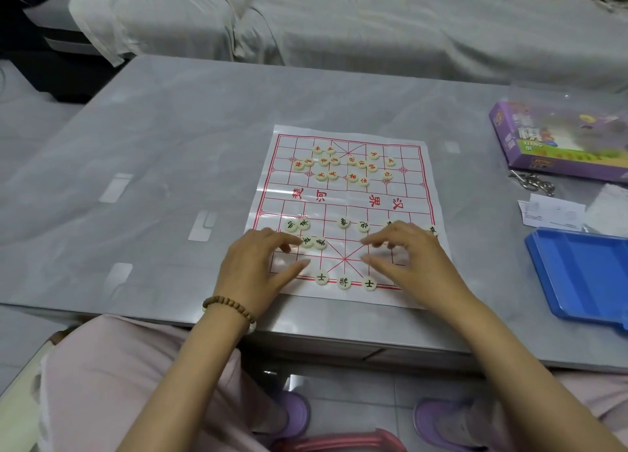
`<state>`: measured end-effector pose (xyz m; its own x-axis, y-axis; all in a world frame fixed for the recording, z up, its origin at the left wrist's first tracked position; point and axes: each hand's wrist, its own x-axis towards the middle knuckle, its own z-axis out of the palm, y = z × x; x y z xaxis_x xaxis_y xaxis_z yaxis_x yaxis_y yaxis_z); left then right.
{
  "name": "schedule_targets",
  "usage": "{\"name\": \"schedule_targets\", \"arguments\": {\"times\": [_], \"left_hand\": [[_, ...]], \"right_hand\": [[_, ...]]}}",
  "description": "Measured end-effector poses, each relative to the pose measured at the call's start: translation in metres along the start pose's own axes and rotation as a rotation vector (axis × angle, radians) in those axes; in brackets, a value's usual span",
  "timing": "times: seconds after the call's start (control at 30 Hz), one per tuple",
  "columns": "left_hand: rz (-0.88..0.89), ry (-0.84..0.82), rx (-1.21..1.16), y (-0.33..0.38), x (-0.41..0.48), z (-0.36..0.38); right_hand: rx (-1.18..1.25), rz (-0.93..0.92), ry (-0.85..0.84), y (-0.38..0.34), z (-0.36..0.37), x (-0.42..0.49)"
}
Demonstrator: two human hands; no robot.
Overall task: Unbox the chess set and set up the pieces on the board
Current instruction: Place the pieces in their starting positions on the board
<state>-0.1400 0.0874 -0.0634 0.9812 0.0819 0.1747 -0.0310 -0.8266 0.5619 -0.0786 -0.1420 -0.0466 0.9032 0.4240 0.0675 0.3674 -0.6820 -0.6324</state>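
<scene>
I am viewing through the head camera a white sheet board with a red grid (346, 200), which is lying flat on the grey glossy desk (153, 145), near its front edge. The cream round pieces with red characters (343, 166) are sitting in a loose, unsorted cluster on the far half of the board. The cream round pieces with black characters (314, 240) are lying scattered on the near half, and three of them (344, 282) are standing in a line on the nearest row at the centre. The left hand (258, 264), wearing a brown wooden bead bracelet (227, 307) at the wrist, is hovering over the near left corner of the board; its fingers are spread apart and gently curved, with the fingertips just beside two black-character pieces. The right hand (407, 257) is hovering over the near right part, fingers likewise apart and somewhat blurred; I am seeing no piece clamped in either hand. A purple cardboard box (560, 142), a blue plastic tray (584, 274), a white paper slip (554, 213) and some metal rings (533, 181) are lying on the desk well to the right of the board.
</scene>
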Motion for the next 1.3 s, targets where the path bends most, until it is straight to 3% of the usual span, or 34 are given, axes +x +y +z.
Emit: {"name": "schedule_targets", "arguments": {"times": [0.2,0.33,0.53,0.77,1.0,1.2,1.3], "left_hand": [[-0.092,-0.035,0.074,-0.010,0.019,-0.009],[-0.060,-0.085,0.124,-0.012,0.024,-0.003],[0.051,-0.155,0.238,0.009,0.038,0.008],[0.000,-0.128,0.298,0.020,0.047,0.020],[0.071,0.024,0.081,0.006,0.026,-0.010],[0.042,-0.195,0.172,-0.010,0.003,-0.013],[0.023,-0.177,0.119,-0.009,-0.002,-0.008]], "right_hand": [[-0.270,-0.054,-0.016,-0.006,0.014,0.049],[-0.373,-0.098,-0.054,-0.003,0.022,0.063],[-0.380,-0.122,-0.037,-0.002,0.024,0.069],[-0.399,-0.160,-0.056,0.000,0.017,0.067],[-0.357,-0.196,0.043,0.009,0.011,0.047],[-0.351,-0.200,-0.025,0.008,0.017,0.050],[-0.390,-0.200,-0.023,0.004,0.021,0.054]]}}
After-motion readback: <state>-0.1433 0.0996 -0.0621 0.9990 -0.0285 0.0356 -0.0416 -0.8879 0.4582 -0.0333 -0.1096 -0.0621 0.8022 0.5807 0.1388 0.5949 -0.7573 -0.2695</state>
